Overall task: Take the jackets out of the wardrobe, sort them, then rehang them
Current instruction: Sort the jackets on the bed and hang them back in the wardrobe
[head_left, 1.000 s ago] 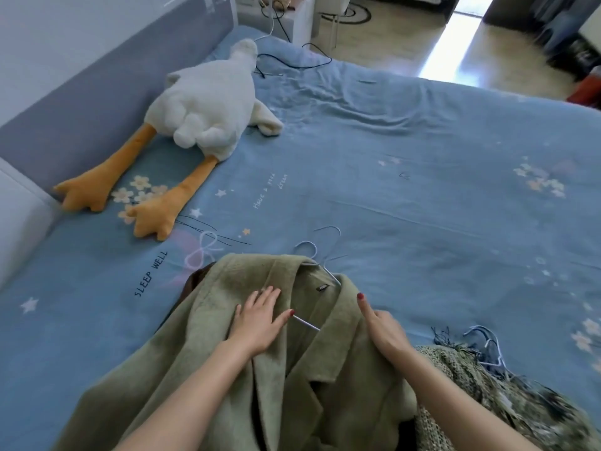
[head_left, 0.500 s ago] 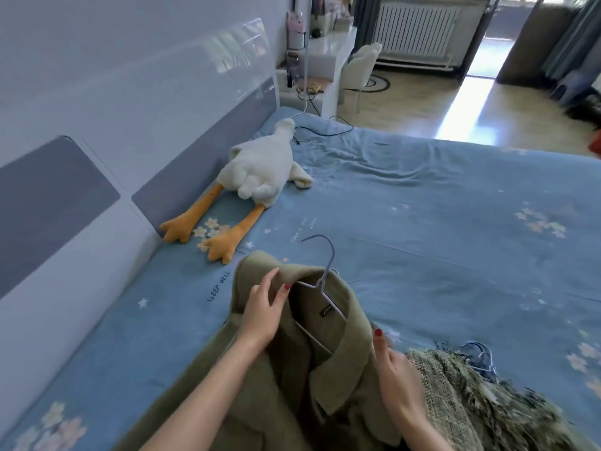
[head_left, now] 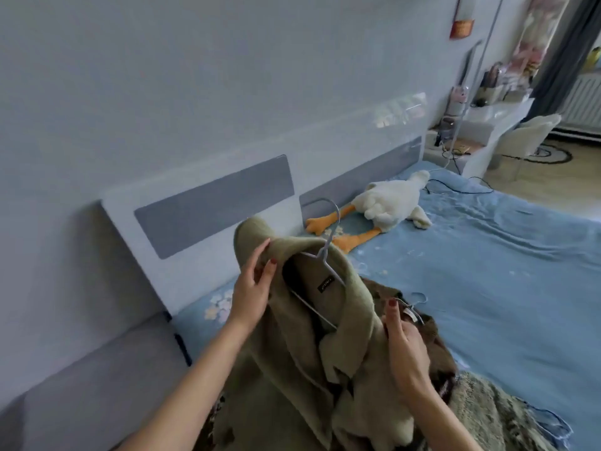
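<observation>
Am lifting green jacket (head_left: 312, 336) off blue bed (head_left: 487, 271), near left. Left hand (head_left: 252, 296) pinching shoulder over wire hanger (head_left: 320, 258); right hand (head_left: 405, 346) curling around lapel edge. Am advising: keep shoulders seated on hanger, hook upright.

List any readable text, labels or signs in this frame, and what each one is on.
Nothing can be read for certain.
Black neck label inside the olive jacket: light lettering, too blurred.
Red hanging ornament on the wall: gold marks, too blurred.
White tag by the right hand: no legible print.
</observation>
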